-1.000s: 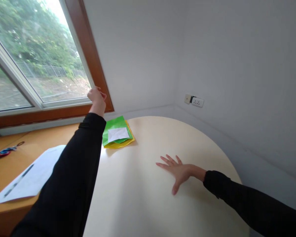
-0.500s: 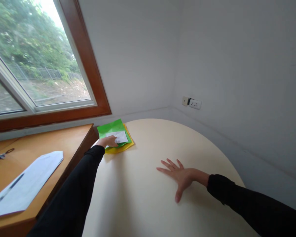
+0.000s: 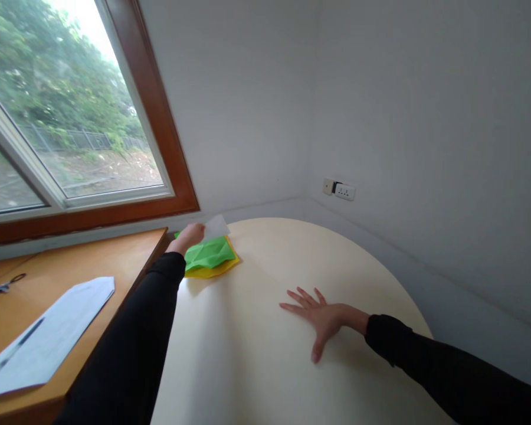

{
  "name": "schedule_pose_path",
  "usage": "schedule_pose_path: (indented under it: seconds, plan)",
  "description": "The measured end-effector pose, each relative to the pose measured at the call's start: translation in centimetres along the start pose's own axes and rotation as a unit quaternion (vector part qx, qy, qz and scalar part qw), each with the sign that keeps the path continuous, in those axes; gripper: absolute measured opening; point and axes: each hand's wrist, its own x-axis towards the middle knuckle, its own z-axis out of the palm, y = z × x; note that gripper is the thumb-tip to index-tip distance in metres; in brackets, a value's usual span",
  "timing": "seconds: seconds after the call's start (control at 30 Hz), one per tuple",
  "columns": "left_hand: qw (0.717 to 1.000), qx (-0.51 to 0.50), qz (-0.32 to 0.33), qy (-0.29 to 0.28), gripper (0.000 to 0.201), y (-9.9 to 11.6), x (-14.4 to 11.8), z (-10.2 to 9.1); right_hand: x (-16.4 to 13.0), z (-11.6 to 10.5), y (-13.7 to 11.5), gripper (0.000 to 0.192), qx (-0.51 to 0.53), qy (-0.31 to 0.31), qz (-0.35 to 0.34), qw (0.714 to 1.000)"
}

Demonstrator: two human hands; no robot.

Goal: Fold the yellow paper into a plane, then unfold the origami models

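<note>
My left hand (image 3: pixel 190 235) is closed on a small white sheet of paper (image 3: pixel 216 228), holding it up over a pile of coloured sheets. A creased green sheet (image 3: pixel 210 252) tops that pile, with a yellow sheet (image 3: pixel 211 271) showing beneath it. The pile lies at the far left of the pale round table (image 3: pixel 265 254). On the table's right half my right hand (image 3: pixel 321 319) rests palm down, fingers spread, with nothing in it.
Left of the round table stands a wooden desk (image 3: pixel 128 254). On it are a folded white paper (image 3: pixel 62 333), a dark pen (image 3: pixel 17 345) on top, and scissors (image 3: pixel 2 288). A window (image 3: pixel 92 118) and wall sockets (image 3: pixel 345 192) are beyond.
The white sheet lay flat on the green one under my left hand; now my left hand grips it and has lifted it off. My right hand stays in place.
</note>
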Motion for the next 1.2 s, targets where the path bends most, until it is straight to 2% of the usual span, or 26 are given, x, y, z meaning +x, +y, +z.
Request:
schedule_pose_path:
  seconds: [0.07,0.17,0.27,0.33,0.37,0.4,0.47,0.53,0.57,0.63,0.7,0.8,1.0,1.2]
  plan:
    - [0.988,-0.121,-0.057,0.076,0.035,0.6,0.4,-1.9,-0.1,0.2,0.2,0.133,0.007,0.013,-0.007,1.0]
    - [0.93,-0.314,-0.103,0.161,0.037,2.0,-1.4,-2.5,-0.2,0.8,0.9,0.122,0.038,0.051,-0.023,0.998]
    - [0.847,-0.488,-0.125,0.17,0.037,4.1,-5.3,0.0,0.2,1.6,2.0,0.093,0.117,0.121,-0.052,0.984]
    - [0.79,-0.58,-0.136,0.142,0.031,5.7,-8.3,2.5,1.1,2.0,2.5,0.074,0.211,0.203,-0.073,0.953]
    - [0.764,-0.618,-0.142,0.119,0.027,6.5,-9.7,3.8,1.8,2.1,2.7,0.068,0.275,0.261,-0.078,0.922]
    - [0.738,-0.651,-0.149,0.094,0.024,7.3,-11.0,5.1,2.6,2.0,2.7,0.065,0.35,0.321,-0.088,0.876]
    - [0.693,-0.702,-0.162,0.041,0.018,8.8,-13.2,7.4,4.3,1.7,2.5,0.06,0.508,0.399,-0.097,0.757]
    - [0.653,-0.737,-0.171,-0.006,0.016,10.1,-14.8,9.3,5.9,1.2,2.1,0.056,0.657,0.406,-0.126,0.623]
    - [0.637,-0.75,-0.175,-0.025,0.016,10.6,-15.3,10.1,6.6,0.9,1.8,0.056,0.676,0.391,-0.131,0.612]
    - [0.61,-0.769,-0.18,-0.057,0.017,11.4,-16.0,11.3,7.5,0.6,1.4,0.053,0.709,0.346,-0.15,0.596]
    - [0.592,-0.781,-0.183,-0.079,0.018,11.7,-16.3,12.1,7.9,0.7,1.1,0.046,0.716,0.315,-0.174,0.598]
    - [0.575,-0.792,-0.182,-0.092,0.02,11.6,-16.5,12.8,7.8,1.0,0.9,0.039,0.706,0.306,-0.186,0.611]
    - [0.577,-0.791,-0.185,-0.087,0.033,11.2,-16.2,12.9,7.6,1.4,0.8,0.039,0.691,0.31,-0.166,0.631]
    - [0.594,-0.777,-0.202,-0.044,0.04,11.2,-16.0,13.5,8.3,1.5,0.8,0.042,0.673,0.373,-0.145,0.622]
